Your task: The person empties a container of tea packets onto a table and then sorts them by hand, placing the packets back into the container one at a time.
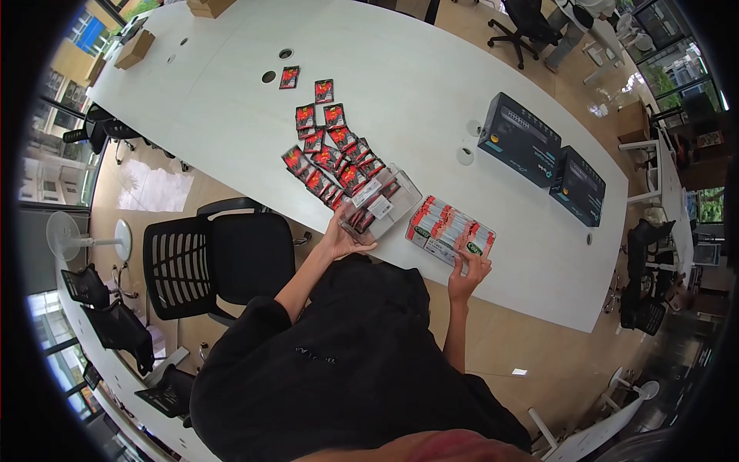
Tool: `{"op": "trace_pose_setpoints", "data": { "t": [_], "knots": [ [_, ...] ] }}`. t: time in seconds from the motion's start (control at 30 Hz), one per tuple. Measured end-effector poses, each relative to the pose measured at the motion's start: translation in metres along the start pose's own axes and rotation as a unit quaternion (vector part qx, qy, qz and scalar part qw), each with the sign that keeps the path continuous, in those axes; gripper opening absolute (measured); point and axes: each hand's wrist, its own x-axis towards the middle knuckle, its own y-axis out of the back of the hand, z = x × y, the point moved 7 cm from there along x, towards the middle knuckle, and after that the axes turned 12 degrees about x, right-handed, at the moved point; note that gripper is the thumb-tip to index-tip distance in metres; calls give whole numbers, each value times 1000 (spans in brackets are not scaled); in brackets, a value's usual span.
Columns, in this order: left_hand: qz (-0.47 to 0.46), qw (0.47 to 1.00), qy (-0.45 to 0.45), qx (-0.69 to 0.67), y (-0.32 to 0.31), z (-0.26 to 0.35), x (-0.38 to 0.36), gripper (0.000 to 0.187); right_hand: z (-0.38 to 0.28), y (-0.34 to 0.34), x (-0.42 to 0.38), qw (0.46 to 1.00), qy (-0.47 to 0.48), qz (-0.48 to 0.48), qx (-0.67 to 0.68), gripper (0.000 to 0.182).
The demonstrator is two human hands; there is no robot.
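Pale floor (554,346) is seen beneath a long white tabletop (431,85), and all places here are taken from the clear plastic box (385,202) near its front edge. Far left of that box, a black office chair (254,250) is parked beside the tabletop. Next, left of the box and stretching away beyond it, loose red packets (329,157) are scattered in an uneven band. At the box's near-left end, the left hand (342,239) is closed around the plastic; the box is held tilted, long axis aimed away and rightward, with inner packets (360,222) showing through. So the scattered band lies just ahead and left of this hand, the nearer of the two hands. Right of the box, a packed tray (448,229) lies flat, long axis slanting toward the person at its right end. Its near edge is met by the curled fingers of the right hand (471,276); whether anything is pinched cannot be told. Farther right, two dark boxes (519,140) are set end to end.
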Motion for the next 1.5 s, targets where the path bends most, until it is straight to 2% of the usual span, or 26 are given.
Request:
{"op": "trace_pose_setpoints", "data": {
  "t": [0.03,0.17,0.2,0.33,0.43,0.53,0.57,0.63,0.67,0.7,0.77,0.8,0.87,0.93,0.97,1.07,1.2,1.27,1.3,1.37,1.43,1.5],
  "knots": [
    [-8,1000,18,-3,-6,-5,-1,99,2,1,-1,1000,-5,-4,-9,19],
    [2,999,-14,52,-14,-13,-9,94,15,5,-1,1000,-15,-15,-12,16],
    [4,999,-19,49,-15,-16,-12,87,19,7,0,1000,-12,-19,-10,16],
    [16,997,-65,35,-15,-23,-38,92,23,10,7,1000,-6,-15,-6,19],
    [1,994,-102,-34,-9,-35,-48,91,29,8,15,1000,-7,-17,11,18],
    [2,971,-234,-57,-11,-33,-74,80,34,1,21,998,-22,-29,55,17],
    [9,969,-241,-62,-5,-38,-78,80,35,-5,23,995,-40,-34,83,17],
    [116,932,-329,-99,4,-37,-99,78,30,-16,28,990,-63,-50,118,15],
    [133,910,-384,-85,-1,-36,-112,75,28,-24,32,984,-87,-57,146,14],
    [133,906,-392,-90,0,-39,-115,75,28,-30,35,983,-79,-62,150,14],
    [217,870,-440,-43,14,-44,-130,78,41,-54,32,960,-136,-92,225,16],
    [227,862,-447,-72,24,-52,-134,81,43,-64,30,960,-131,-99,227,16],
    [239,847,-460,-117,39,-58,-138,83,41,-92,30,915,-151,-92,361,18],
    [266,821,-477,-169,45,-59,-141,92,30,-113,34,910,-171,-106,362,19],
    [266,818,-479,-172,50,-58,-141,92,25,-125,34,906,-194,-116,359,20],
    [282,786,-466,-293,69,-49,-141,91,-1,-155,39,908,-238,-136,318,20],
    [288,774,-489,-282,95,-12,-156,95,-16,-206,40,904,-249,-150,314,20],
    [243,784,-483,-305,110,11,-159,93,-8,-243,31,812,-353,-126,448,18],
    [240,784,-484,-306,116,22,-162,93,-5,-257,32,813,-350,-125,448,18],
    [234,799,-476,-283,123,44,-171,91,2,-283,28,771,-388,-136,486,24],
    [255,799,-485,-246,122,68,-185,88,-3,-297,27,762,-410,-136,482,29],
    [293,805,-466,-222,128,89,-191,81,-4,-312,21,722,-474,-129,487,34]
  ]
}}
